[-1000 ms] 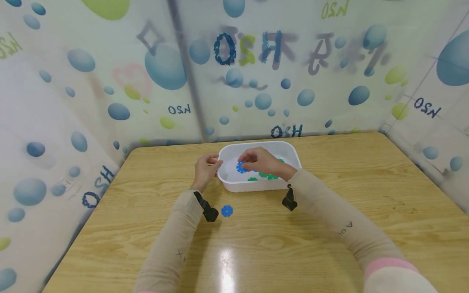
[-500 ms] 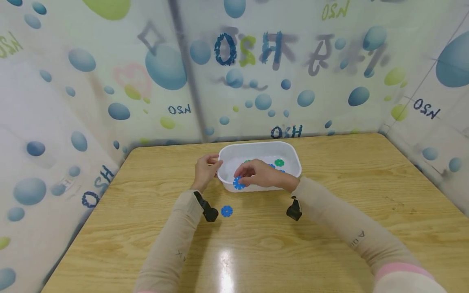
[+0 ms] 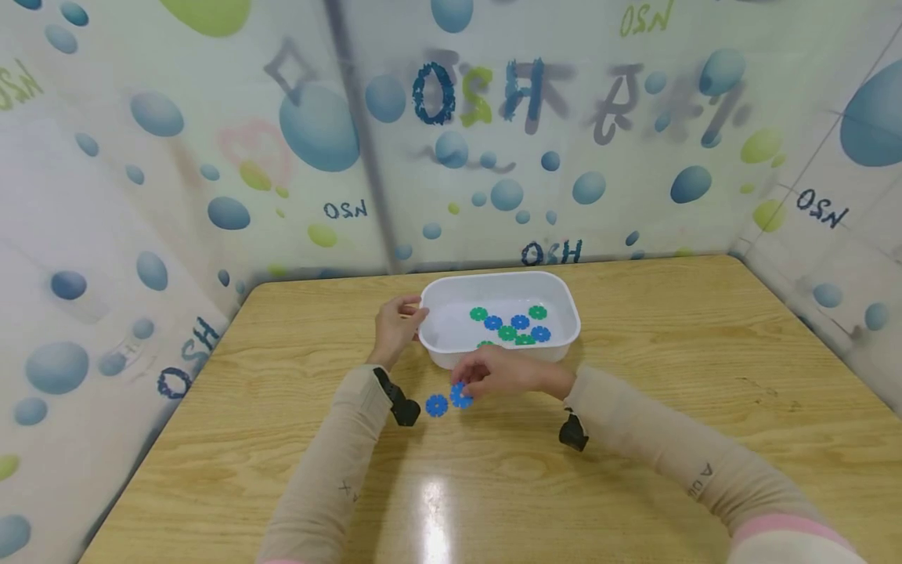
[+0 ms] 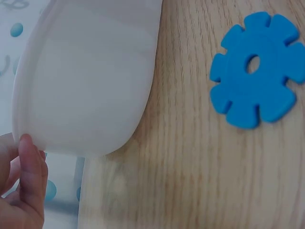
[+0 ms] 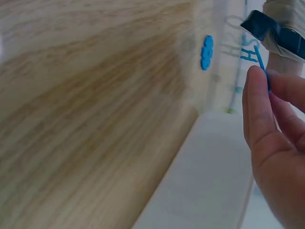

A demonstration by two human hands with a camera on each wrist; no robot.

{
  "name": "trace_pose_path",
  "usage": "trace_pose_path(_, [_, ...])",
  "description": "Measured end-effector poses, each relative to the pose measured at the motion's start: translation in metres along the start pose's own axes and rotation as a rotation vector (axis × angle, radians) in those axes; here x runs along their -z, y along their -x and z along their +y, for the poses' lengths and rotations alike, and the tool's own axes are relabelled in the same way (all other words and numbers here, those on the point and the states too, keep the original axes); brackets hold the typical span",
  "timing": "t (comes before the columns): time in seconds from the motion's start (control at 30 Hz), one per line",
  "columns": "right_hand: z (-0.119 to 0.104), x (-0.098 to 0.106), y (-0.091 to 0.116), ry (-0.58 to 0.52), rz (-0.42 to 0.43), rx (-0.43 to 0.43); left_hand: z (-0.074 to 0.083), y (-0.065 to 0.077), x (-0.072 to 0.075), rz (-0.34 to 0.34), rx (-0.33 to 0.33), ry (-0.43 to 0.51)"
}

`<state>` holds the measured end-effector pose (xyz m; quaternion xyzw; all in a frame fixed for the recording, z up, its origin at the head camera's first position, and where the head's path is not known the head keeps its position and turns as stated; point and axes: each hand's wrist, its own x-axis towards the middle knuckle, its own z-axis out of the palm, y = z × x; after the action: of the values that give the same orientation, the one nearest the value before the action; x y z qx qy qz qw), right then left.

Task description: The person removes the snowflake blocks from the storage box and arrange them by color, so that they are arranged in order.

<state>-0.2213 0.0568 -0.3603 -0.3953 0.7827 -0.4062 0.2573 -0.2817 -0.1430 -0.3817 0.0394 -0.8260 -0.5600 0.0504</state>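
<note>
My right hand (image 3: 502, 371) pinches a blue notched snowflake disc (image 3: 460, 395) between thumb and fingers, in front of the white plastic tub (image 3: 451, 359). In the right wrist view that disc (image 5: 261, 64) shows edge-on at the fingertips. A second blue snowflake disc (image 3: 436, 405) lies on the table just left of the held one; the left wrist view has this disc (image 4: 257, 71) close up. At the tub's left end my left hand (image 3: 396, 329) grips the rim, its thumb on the near side. Inside the tub lie several green discs (image 3: 507, 333) and blue discs (image 3: 520, 322).
The wooden table (image 3: 669, 345) runs back to a wall sheet (image 3: 606, 227) printed with blue and green dots. A black wrist camera (image 3: 405, 411) sits on the left wrist close to the loose disc. Another black camera (image 3: 574, 432) hangs under the right wrist.
My right hand has carried the blue disc out of the tub, over its front rim and toward the disc on the table. My left hand has stayed at the tub's rim.
</note>
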Motion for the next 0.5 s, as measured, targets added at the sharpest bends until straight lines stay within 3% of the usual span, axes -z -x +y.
trace_pose_path(0.33, [0.016,-0.015,-0.006,0.071,0.028,0.021,-0.001,-0.001,0.0,-0.006,0.008,-0.001])
trace_pose_path(0.5, [0.021,-0.017,-0.01,0.121,0.061,-0.026,0.001,0.0,0.0,-0.01,0.02,0.009])
